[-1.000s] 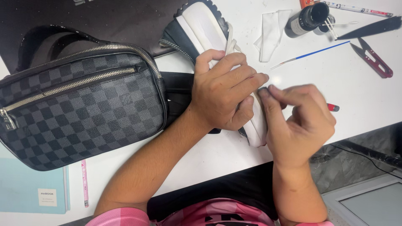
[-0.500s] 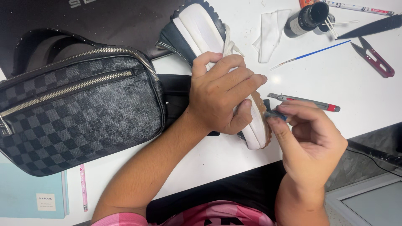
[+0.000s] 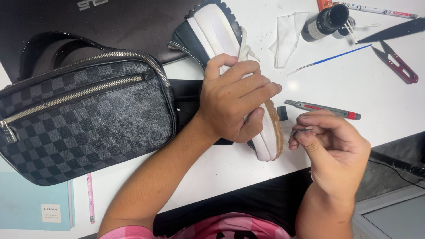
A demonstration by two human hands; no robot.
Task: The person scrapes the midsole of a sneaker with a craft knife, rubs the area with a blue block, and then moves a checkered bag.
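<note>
Left hand: the left hand point(image 3: 234, 99) was clamped over the white sneaker point(image 3: 230, 57), pinning it on the counter point(image 3: 354, 79).
Right hand: the right hand point(image 3: 332, 146) pinched something small and dark at its fingertips; I couldn't make out what.
Sneaker: its long axis ran away from the person, heel end nearest, just left of the right hand.
Nearby: a utility knife point(image 3: 323, 108) lay just beyond the right hand; a checkered bag point(image 3: 88, 119) sat to the left.

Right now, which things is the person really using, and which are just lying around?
Using: sneaker, gripped by the left hand; small dark scrap pinched in the right hand.

Lying around: checkered bag, utility knife, thread snips, dark bottle, thin paintbrush.
</note>
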